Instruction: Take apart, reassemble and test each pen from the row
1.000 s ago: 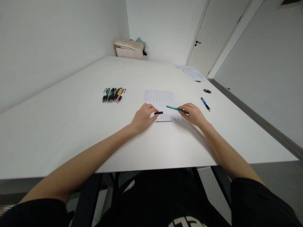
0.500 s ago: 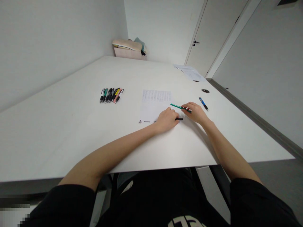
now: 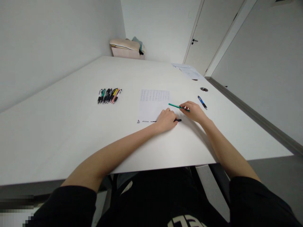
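Observation:
My left hand (image 3: 166, 120) rests at the paper's lower right edge, fingers curled on a short black pen part (image 3: 179, 120) that sticks out on the right. Just beside it, my right hand (image 3: 193, 110) is closed on a green pen barrel (image 3: 174, 105), which points left over the sheet of paper (image 3: 151, 108). Small pen parts lie in a row along the paper's bottom edge: a cone-shaped tip (image 3: 138, 121), a spring (image 3: 145, 121) and a thin dark refill (image 3: 153, 121), partly hidden by my left hand.
Several pens (image 3: 109, 96) lie side by side left of the paper. A blue pen (image 3: 202, 102) lies to the right, near a round table fitting (image 3: 204, 89). More papers (image 3: 189, 71) are at the far right edge. A box with folded cloth (image 3: 125, 50) stands beyond the table.
The view has shifted slightly. Both hands keep nearly the same place and hold; a little more of the refill shows beside my left hand.

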A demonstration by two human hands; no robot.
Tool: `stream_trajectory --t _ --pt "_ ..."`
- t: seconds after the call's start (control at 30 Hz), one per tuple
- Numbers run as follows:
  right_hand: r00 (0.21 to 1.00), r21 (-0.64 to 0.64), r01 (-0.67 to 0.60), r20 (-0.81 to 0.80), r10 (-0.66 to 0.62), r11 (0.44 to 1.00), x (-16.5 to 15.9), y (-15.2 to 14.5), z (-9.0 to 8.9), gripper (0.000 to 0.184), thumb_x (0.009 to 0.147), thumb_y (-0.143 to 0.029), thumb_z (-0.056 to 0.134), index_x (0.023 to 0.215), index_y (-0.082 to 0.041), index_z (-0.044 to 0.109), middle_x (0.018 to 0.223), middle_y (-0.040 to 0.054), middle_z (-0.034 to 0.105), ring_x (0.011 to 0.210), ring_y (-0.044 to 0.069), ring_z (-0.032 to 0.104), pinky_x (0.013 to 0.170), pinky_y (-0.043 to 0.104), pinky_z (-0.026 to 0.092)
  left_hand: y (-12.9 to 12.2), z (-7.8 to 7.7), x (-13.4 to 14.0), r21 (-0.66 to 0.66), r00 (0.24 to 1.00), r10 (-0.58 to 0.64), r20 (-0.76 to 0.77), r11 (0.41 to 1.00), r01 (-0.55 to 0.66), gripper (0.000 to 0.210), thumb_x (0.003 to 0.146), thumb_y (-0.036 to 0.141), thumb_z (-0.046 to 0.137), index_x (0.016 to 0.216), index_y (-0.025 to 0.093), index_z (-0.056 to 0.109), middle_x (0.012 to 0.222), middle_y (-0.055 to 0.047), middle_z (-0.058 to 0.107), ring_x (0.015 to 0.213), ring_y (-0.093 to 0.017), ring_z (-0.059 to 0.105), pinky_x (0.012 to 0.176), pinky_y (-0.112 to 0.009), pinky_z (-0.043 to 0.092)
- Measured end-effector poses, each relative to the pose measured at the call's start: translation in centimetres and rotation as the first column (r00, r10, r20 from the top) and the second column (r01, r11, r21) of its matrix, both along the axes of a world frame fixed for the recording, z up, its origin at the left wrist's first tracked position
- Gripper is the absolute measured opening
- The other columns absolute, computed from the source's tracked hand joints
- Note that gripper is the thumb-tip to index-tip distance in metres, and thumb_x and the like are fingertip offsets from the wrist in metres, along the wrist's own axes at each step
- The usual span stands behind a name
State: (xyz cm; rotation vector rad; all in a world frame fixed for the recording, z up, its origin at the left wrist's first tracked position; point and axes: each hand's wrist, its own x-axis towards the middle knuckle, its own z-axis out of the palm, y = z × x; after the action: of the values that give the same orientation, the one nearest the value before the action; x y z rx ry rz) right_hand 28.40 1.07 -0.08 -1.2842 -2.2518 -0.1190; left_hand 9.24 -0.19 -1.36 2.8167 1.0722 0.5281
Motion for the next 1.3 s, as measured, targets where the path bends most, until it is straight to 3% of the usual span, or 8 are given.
stream_trajectory --t 0.2,0.33,0.5,0.6,0.77,0.9,1.07,1.3 --pt "1.000 0.011 0.001 -0.010 0.000 1.000 0.2 0.0 0.1 0.017 0.082 -0.027 0.053 0.091 -0.019 0.065 0.081 0.0055 0.064 0.069 0.017 0.057 0.067 0.031 0.047 -0.2 0.2 -0.1 -0.004 1.000 0.007 0.018 1.000 -0.007 0.020 0.081 0.025 0.052 0.089 0.019 0.069 0.088 -0.009 0.065 0.092 -0.028 0.050 0.074 -0.040 0.039" --pt "1.000 0.005 0.009 -0.007 -0.009 1.000 0.3 -0.1 0.1 0.017 0.082 -0.027 0.053 0.091 -0.019 0.065 0.080 0.0053 0.063 0.069 0.016 0.057 0.067 0.031 0.047 -0.6 1.3 -1.1 0.012 0.999 -0.016 0.033 1.000 0.015 0.020 0.082 0.026 0.052 0.092 0.018 0.068 0.093 -0.009 0.065 0.095 -0.026 0.050 0.077 -0.039 0.039" --pt "0.999 -0.050 0.040 0.018 -0.039 0.998 0.1 -0.1 0.1 0.018 0.081 -0.026 0.054 0.093 -0.019 0.065 0.081 0.0052 0.064 0.071 0.017 0.058 0.069 0.032 0.047 -0.4 3.0 -4.6 0.059 0.999 0.002 0.046 0.998 -0.005 0.018 0.081 0.029 0.054 0.087 0.018 0.067 0.090 -0.007 0.066 0.091 -0.024 0.053 0.076 -0.038 0.040" --pt "0.998 -0.113 0.061 0.033 -0.057 0.992 0.2 -0.1 0.4 0.019 0.081 -0.026 0.055 0.096 -0.019 0.064 0.081 0.0048 0.064 0.073 0.018 0.058 0.071 0.033 0.046 0.5 3.4 -7.7 0.077 0.993 0.068 0.095 0.994 -0.076 0.017 0.080 0.029 0.054 0.083 0.018 0.067 0.085 -0.005 0.067 0.086 -0.023 0.055 0.076 -0.037 0.041" --pt "0.996 -0.252 0.085 0.041 -0.077 0.964 1.1 -0.4 1.3 0.015 0.078 -0.027 0.056 0.089 -0.020 0.065 0.079 0.0031 0.065 0.072 0.017 0.058 0.068 0.031 0.045 2.1 3.0 -13.4 0.031 0.967 0.190 0.168 0.980 -0.198 0.019 0.078 0.032 0.054 0.080 0.018 0.066 0.080 -0.004 0.067 0.075 -0.019 0.057 0.073 -0.033 0.043" --pt "0.998 -0.387 0.053 0.047 -0.038 0.920 1.8 -0.6 1.4 0.018 0.078 -0.028 0.055 0.090 -0.019 0.065 0.078 0.0026 0.065 0.067 0.014 0.056 0.065 0.028 0.044 2.6 2.8 -16.5 -0.041 0.923 0.336 0.185 0.941 -0.335 0.026 0.077 0.038 0.050 0.078 0.018 0.066 0.078 -0.004 0.067 0.070 -0.017 0.057 0.070 -0.031 0.043" --pt "0.996 -0.508 0.047 0.092 0.000 0.860 1.7 -0.6 1.2 0.019 0.076 -0.029 0.055 0.090 -0.020 0.066 0.083 0.0032 0.065 0.068 0.013 0.055 0.066 0.027 0.043 2.8 1.8 -18.0 -0.154 0.853 0.484 0.196 0.874 -0.461 0.030 0.075 0.040 0.047 0.081 0.018 0.067 0.077 -0.004 0.068 0.068 -0.017 0.057 0.069 -0.028 0.042" --pt "0.994 -0.563 0.063 0.111 0.000 0.824 1.6 -0.7 1.1 0.021 0.076 -0.028 0.055 0.091 -0.020 0.066 0.079 0.0024 0.064 0.069 0.014 0.056 0.069 0.028 0.044 2.9 0.4 -18.6 -0.186 0.842 0.505 0.191 0.861 -0.474 0.029 0.075 0.039 0.047 0.081 0.019 0.067 0.075 -0.004 0.068 0.067 -0.018 0.057 0.067 -0.029 0.042"
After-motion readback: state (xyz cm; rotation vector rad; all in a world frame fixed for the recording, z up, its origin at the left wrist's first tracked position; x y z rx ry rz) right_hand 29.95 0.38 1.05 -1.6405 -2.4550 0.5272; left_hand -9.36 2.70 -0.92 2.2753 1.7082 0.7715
